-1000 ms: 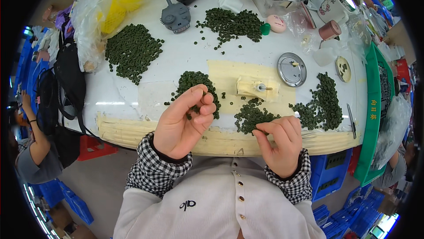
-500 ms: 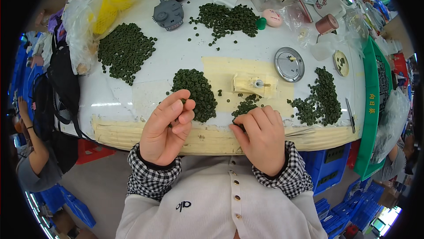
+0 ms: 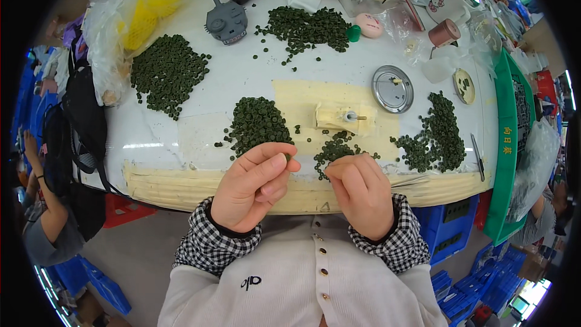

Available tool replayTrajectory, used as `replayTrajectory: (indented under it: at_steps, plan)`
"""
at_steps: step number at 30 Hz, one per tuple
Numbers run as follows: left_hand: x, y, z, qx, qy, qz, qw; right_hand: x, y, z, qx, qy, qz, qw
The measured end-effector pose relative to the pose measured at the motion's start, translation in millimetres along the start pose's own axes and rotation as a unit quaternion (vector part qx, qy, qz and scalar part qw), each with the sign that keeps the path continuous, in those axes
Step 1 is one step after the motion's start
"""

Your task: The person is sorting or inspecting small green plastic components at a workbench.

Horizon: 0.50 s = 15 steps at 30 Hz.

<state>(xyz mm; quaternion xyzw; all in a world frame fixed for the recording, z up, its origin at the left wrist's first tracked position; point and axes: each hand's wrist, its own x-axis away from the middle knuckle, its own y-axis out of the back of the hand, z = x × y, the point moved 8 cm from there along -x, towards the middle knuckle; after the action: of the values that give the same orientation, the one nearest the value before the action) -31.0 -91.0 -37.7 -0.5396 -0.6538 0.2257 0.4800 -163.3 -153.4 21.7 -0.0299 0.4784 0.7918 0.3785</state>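
Observation:
My left hand is closed in a pinch at the table's near edge. A small dark green piece shows between its thumb and forefinger. My right hand is closed too, its fingertips bent down at the near side of a small pile of dark green ring-like pieces; what those fingers hold, if anything, is hidden. Just beyond my left hand lies a larger heap of similar round pieces. Behind the small pile stands a block wrapped in cream tape, with a metal pin sticking out sideways.
More green heaps lie at left, back and right. A grey model turret sits at the back. On the right are a round metal lid, tweezers and a green crate. Plastic bags crowd the left.
My left hand has moved right and nearer to me, toward my right hand. The right fingers have drawn together and shifted slightly right, uncovering more of the small pile.

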Motion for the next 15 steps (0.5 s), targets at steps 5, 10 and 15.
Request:
replayTrajectory:
  at_steps: [5,10,15]
  plan:
    - [-3,0,4,-0.03,0.012,-0.006,0.999,3,4,0,-0.017,-0.002,0.02,1.0]
    - [-4,-5,11,-0.017,0.028,0.008,0.999,2,10,-4,-0.055,-0.034,0.013,0.998]
    - [-7,-6,13,-0.033,0.029,0.005,0.999,3,12,-6,-0.06,-0.035,0.013,0.998]
